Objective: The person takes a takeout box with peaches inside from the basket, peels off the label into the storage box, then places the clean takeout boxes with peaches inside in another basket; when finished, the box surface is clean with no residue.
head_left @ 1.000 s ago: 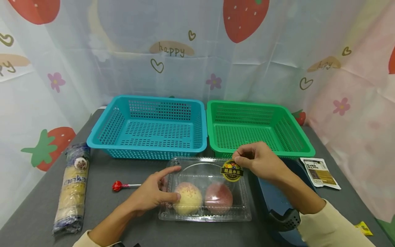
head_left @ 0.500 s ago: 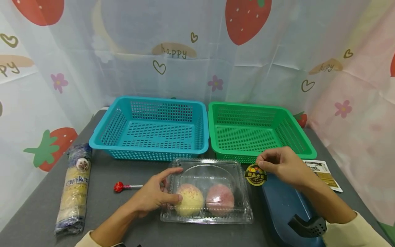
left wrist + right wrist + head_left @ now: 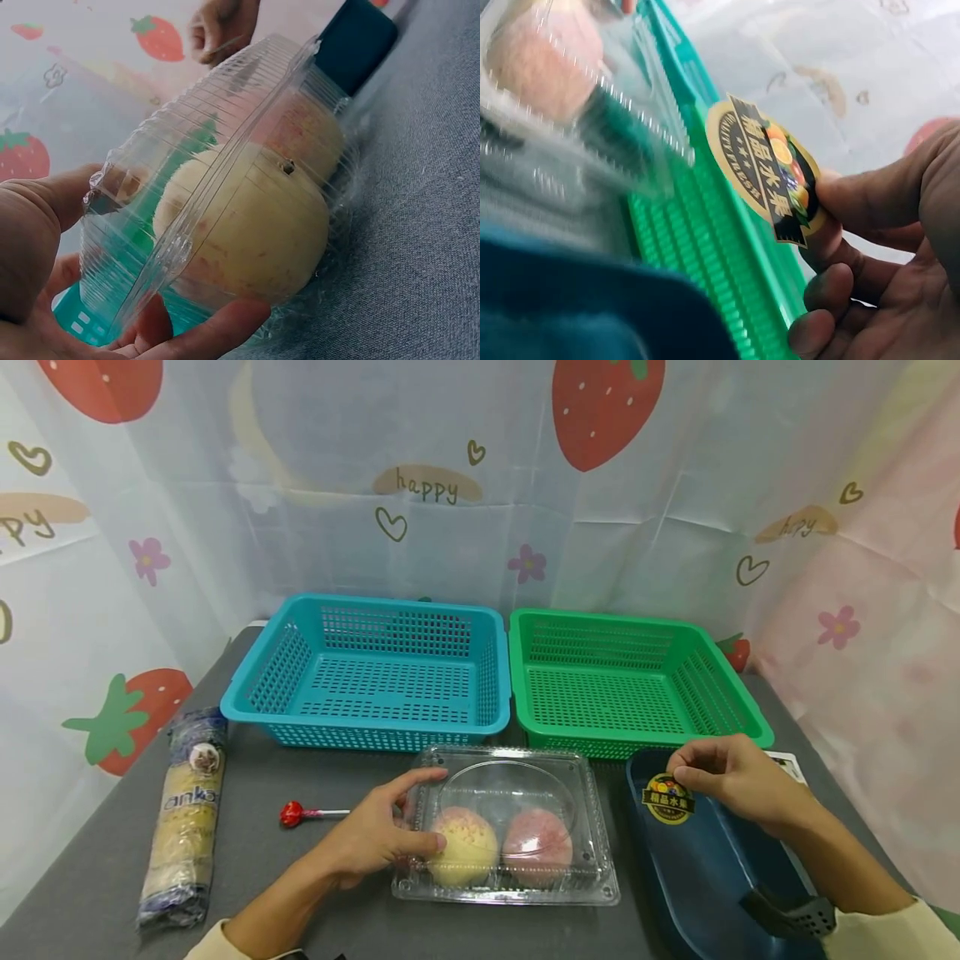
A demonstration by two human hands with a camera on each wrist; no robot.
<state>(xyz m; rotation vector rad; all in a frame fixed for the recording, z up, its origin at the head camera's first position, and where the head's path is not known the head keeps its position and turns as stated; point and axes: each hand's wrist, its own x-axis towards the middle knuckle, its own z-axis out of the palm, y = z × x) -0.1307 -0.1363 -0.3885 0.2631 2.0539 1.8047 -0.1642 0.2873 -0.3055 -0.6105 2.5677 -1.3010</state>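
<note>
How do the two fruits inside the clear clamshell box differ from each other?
The left fruit is pale yellow with pink speckles on top; the right fruit is dull pink-red all over. The left fruit lies next to the left hand, which grips that end of the clamshell box; the right fruit lies toward the dark blue tray. Both are round, alike in size, side by side under the shut lid.

Grey table (image 3: 337, 927) carried blue basket (image 3: 367, 672), green basket (image 3: 630, 681), clear clamshell box (image 3: 510, 827), lollipop (image 3: 294, 814), wrapped noodle roll (image 3: 183, 818), dark blue bin (image 3: 705, 868).
</note>
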